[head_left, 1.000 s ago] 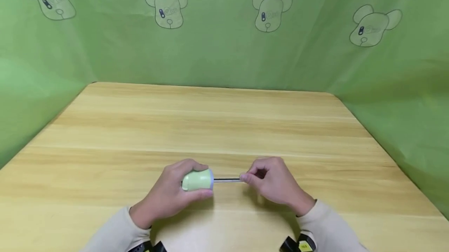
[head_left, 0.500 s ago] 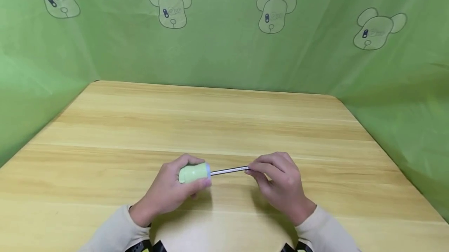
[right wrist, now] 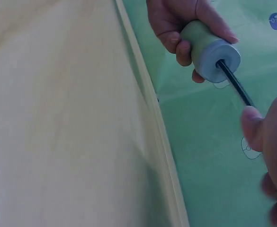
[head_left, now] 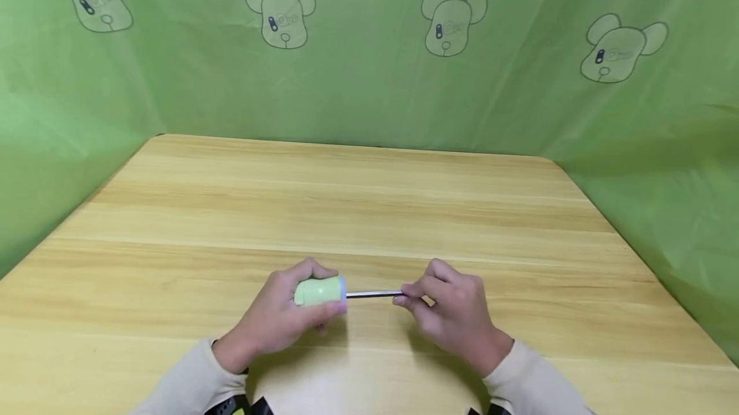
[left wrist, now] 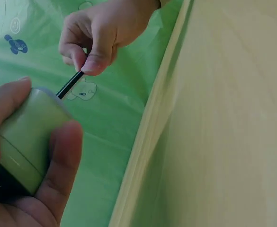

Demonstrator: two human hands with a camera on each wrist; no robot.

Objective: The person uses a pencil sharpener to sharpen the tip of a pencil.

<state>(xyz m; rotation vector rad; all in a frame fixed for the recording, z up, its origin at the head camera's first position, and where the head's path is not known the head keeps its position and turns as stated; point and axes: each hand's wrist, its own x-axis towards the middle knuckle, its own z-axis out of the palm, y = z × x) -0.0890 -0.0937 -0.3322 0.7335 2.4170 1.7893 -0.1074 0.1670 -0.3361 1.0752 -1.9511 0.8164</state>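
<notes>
Plainly enough, from the head view, the person's left hand [head_left: 280, 309] grips a green sharpener [head_left: 317, 292] over the near middle of the wooden table [head_left: 369, 210]; its pale blue end [head_left: 342, 293] faces right, and from it a thin pencil [head_left: 372, 294] runs almost level to the right hand [head_left: 458, 312], which pinches it between thumb and fingers; shadows fall on the wood beneath both hands; pale sleeves [head_left: 187, 380] reach in from the near side, and green cloth [head_left: 358, 94] with outlined animal heads [head_left: 285, 17] stands along the far side and to left and right.

From the left wrist I get what the head view does not show, a dark base [left wrist: 6, 185] at the sharpener's other end, by the left palm; thumb and finger lie along opposite sides of the green body; beyond, the right hand's pinch on the pencil is clear.

From the right wrist, the pale blue end shows as a round face; the pencil enters a hole in its middle; left fingers curl under the body; the right hand's lower fingers are blurred.
</notes>
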